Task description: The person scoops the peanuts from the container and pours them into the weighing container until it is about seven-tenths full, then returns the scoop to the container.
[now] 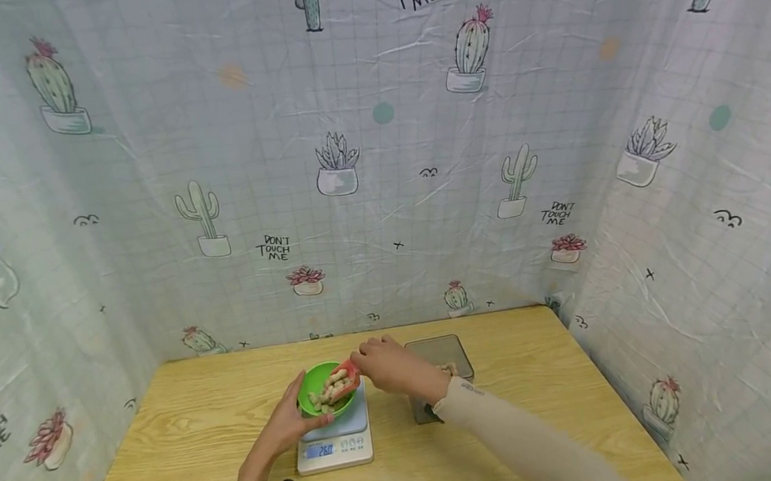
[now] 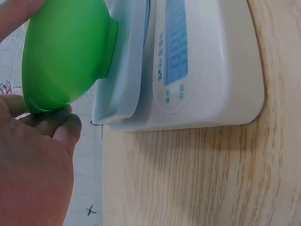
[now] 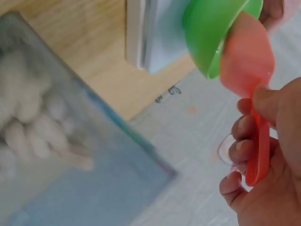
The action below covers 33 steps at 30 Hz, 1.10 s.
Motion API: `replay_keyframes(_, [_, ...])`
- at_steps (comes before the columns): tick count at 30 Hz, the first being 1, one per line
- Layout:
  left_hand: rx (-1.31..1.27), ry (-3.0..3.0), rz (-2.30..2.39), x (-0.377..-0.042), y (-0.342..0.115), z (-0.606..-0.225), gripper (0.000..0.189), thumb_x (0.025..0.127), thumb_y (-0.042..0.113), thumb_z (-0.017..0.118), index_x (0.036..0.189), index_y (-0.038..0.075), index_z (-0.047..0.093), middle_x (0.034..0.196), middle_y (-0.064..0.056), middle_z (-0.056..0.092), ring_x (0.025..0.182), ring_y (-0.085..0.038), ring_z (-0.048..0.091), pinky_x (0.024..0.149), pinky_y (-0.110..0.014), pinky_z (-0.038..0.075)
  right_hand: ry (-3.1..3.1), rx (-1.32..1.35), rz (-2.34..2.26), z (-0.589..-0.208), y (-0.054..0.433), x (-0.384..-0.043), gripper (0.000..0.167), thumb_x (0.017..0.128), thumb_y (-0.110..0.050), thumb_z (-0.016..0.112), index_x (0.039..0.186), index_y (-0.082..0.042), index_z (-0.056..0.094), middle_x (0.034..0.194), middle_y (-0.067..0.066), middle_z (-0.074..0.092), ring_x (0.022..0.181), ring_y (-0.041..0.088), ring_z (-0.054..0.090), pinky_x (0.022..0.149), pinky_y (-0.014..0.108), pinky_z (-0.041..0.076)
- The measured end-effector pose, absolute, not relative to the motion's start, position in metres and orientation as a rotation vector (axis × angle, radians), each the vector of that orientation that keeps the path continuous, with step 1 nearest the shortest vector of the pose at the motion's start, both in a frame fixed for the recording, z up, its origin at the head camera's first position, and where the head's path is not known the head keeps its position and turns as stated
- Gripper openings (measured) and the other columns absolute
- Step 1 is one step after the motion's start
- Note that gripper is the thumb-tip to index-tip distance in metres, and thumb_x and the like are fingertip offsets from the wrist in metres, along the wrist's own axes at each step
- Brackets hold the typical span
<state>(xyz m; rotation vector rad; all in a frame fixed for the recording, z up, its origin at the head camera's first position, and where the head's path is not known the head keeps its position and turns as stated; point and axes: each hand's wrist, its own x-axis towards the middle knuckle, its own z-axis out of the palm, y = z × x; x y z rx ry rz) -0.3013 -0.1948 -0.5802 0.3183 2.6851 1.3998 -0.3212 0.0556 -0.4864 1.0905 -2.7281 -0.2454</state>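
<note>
A green bowl (image 1: 308, 386) sits on a white kitchen scale (image 1: 334, 454) whose display is lit. My left hand (image 1: 287, 415) holds the bowl by its side, thumb near the front and fingers round the far rim. The left wrist view shows the bowl's foot on the scale's pale platform (image 2: 120, 84). My right hand (image 1: 388, 363) grips the handle of a red scoop (image 3: 247, 56), tilted at the bowl's rim. Peanuts (image 1: 339, 385) in their shells lie in the scoop and in the bowl.
Right of the scale, a grey tray (image 1: 450, 344) holds more peanuts (image 3: 33, 113); the right forearm partly covers it. Both stand on a wooden table (image 1: 218, 402). A cactus-print curtain (image 1: 375, 273) hangs behind the table and at both sides.
</note>
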Motion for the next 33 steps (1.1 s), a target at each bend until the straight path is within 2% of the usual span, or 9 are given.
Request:
replay_keyframes(9, [0.326, 2.674, 1.416, -0.302, -0.198, -0.583, 0.116, 0.077, 0.037, 0.084, 0.158, 0.003, 0.009, 0.162, -0.026, 0.014, 0.146, -0.05, 0.019, 0.113, -0.066, 0.024, -2.568, 1.119, -0.578, -0.475, 0.036, -0.325, 0.023, 0.102, -0.022, 0.054, 0.124, -0.025, 0.061, 0.11, -0.006, 0.067, 0.103, 0.011, 0.063, 0.091, 0.033, 0.051])
replay_keyframes(20, [0.336, 2.671, 1.403, -0.301, -0.197, -0.581, 0.116, 0.077, 0.039, 0.083, 0.158, 0.004, 0.009, 0.162, -0.026, 0.013, 0.147, -0.049, 0.019, 0.113, -0.067, 0.024, -2.61, 1.099, -0.624, -0.45, 0.034, -0.324, 0.028, 0.101, -0.021, 0.056, 0.128, -0.026, 0.059, 0.117, -0.004, 0.066, 0.112, 0.014, 0.061, 0.102, 0.038, 0.048])
replay_keyframes(28, [0.331, 2.663, 1.409, -0.301, -0.196, -0.579, 0.117, 0.078, 0.039, 0.083, 0.159, 0.005, 0.005, 0.163, -0.025, 0.009, 0.148, -0.049, 0.015, 0.113, -0.067, 0.023, -2.643, 1.057, -0.368, -0.452, 0.048, -0.325, 0.025, 0.103, -0.031, 0.049, 0.124, -0.023, 0.061, 0.112, -0.004, 0.066, 0.105, 0.014, 0.061, 0.088, 0.034, 0.05])
replay_keyframes(33, [0.328, 2.733, 1.375, -0.299, -0.196, -0.57, 0.117, 0.08, 0.045, 0.079, 0.159, 0.007, 0.001, 0.165, -0.021, 0.002, 0.148, -0.049, 0.012, 0.114, -0.068, 0.021, -2.66, 1.037, -0.247, -0.459, 0.059, -0.326, 0.023, 0.104, -0.036, 0.046, 0.116, -0.022, 0.06, 0.103, -0.005, 0.065, 0.095, 0.013, 0.059, 0.078, 0.03, 0.045])
